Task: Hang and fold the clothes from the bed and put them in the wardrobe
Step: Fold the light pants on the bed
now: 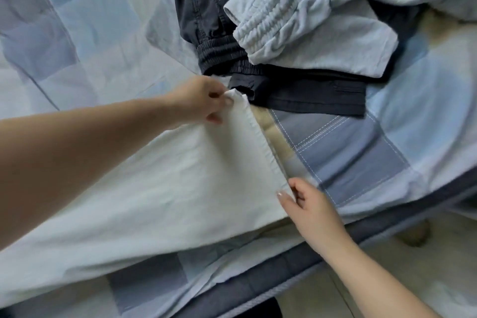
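A white garment [144, 183] lies spread flat across the near part of the bed [361, 152], its hemmed end stretched between the two hands. The left hand [200, 100] pinches the far corner of that hem, fingers [219, 97] curled tightly round a small bunch of cloth, just beside the dark pile. The right hand [307, 204] holds the near corner, thumb and fingers closed narrowly on the edge, close to the side of the mattress. Between them the hem runs taut and straight — this looks like the squaring-up that comes before a first fold.

What kind of garment it is cannot be told for sure; the long plain panel and stitched hem suggest a trouser leg or a long shirt.

As for progress, the task seems to be at an early stage. No fold is yet visible in the white piece, and a heap remains unsorted at the far side of the bed: dark navy trousers [222, 54] with an elastic waistband, and light grey joggers [296, 23] with a ribbed waistband lying over them, with more grey fabric bunched behind. No hanger, folded stack or wardrobe shows in view — so whether anything has already been put away cannot be judged. At least three garments are left to handle.
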Action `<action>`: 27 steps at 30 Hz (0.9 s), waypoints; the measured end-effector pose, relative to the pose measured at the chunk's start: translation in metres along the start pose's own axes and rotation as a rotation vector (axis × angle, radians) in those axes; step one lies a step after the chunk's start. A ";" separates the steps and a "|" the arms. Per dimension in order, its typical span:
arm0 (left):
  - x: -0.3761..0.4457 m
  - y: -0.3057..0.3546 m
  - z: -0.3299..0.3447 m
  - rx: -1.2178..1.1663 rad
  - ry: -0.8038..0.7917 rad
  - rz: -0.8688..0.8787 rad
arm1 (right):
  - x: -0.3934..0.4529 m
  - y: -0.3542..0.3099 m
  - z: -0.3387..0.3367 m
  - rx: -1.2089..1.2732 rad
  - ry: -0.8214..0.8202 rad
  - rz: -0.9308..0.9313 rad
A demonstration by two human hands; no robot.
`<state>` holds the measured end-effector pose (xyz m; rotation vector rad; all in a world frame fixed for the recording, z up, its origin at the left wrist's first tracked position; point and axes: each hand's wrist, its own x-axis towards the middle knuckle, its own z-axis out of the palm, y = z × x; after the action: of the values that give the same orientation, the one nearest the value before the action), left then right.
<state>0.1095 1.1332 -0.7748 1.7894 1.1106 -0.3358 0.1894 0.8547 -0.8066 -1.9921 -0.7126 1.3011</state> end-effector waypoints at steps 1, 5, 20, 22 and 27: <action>0.005 0.012 0.010 -0.062 0.026 0.034 | 0.000 0.006 -0.013 0.021 0.088 0.021; 0.025 0.041 0.038 -0.148 0.103 0.093 | 0.018 0.027 -0.035 0.116 0.361 0.187; -0.142 -0.198 -0.028 0.279 0.318 -0.283 | -0.043 -0.006 0.148 1.087 0.396 0.650; -0.142 -0.215 -0.035 0.319 0.338 -0.253 | -0.046 -0.017 0.192 1.067 0.305 0.675; -0.133 -0.244 -0.059 0.384 0.228 -0.198 | -0.043 -0.048 0.271 1.129 0.416 0.731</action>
<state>-0.1737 1.1396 -0.8027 2.0950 1.4671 -0.4998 -0.0825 0.9141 -0.8264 -1.4281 0.8781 1.1535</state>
